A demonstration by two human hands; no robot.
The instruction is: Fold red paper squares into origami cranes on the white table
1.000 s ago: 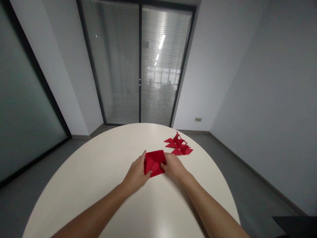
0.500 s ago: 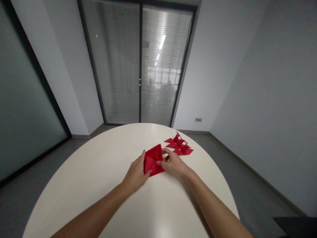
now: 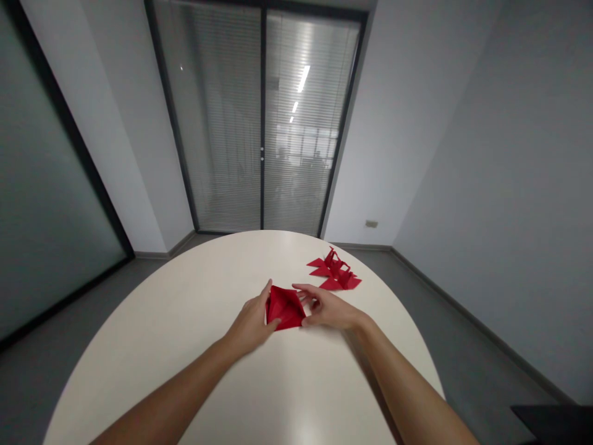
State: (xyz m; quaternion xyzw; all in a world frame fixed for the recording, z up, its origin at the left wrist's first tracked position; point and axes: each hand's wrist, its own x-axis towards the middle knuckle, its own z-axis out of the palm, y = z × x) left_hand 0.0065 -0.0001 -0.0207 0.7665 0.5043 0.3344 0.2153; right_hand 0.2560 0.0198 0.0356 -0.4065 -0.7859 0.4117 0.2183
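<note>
A folded red paper (image 3: 283,307) lies on the round white table (image 3: 194,321) between my hands. My left hand (image 3: 252,319) presses on the paper's left edge, fingers closed along it with the thumb raised. My right hand (image 3: 324,307) rests against the paper's right side, its fingers spread over the upper flap and its thumb at the lower corner. The paper is now a flattened pointed shape.
Two finished red paper figures (image 3: 334,271) stand on the table just beyond my right hand. Glass doors with blinds (image 3: 262,123) are behind the table. A dark object (image 3: 551,423) shows at the bottom right corner.
My right hand lifted the paper's right flap, swung it over toward the left and laid it flat. The left hand kept its hold on the left edge.
</note>
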